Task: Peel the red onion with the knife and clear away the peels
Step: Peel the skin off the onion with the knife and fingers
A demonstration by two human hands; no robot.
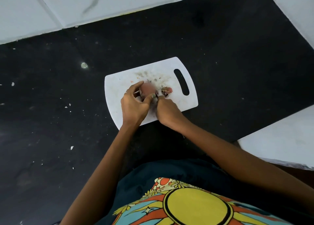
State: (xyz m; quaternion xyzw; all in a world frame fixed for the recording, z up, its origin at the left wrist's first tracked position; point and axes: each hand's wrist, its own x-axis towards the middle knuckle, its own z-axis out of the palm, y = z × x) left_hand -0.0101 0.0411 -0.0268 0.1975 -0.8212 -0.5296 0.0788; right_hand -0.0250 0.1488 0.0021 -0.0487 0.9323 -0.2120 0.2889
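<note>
A red onion (pixel 147 88) sits on the white cutting board (pixel 186 104), gripped by my left hand (pixel 134 105) with thumb and fingers curled round it. My right hand (pixel 167 110) is closed just to the right of the onion. Only a small bit of the knife (pixel 157 94) shows at its fingertips, touching the onion's near side; the handle is hidden in the fist. A small pile of reddish peels (pixel 167 90) lies on the board right of the onion.
The board has a handle slot (pixel 181 82) at its right end and lies on a black countertop (pixel 68 122) speckled with crumbs. White tiled walls (pixel 85 7) border the counter at the back and right. A white ledge (pixel 280 139) lies at the near right.
</note>
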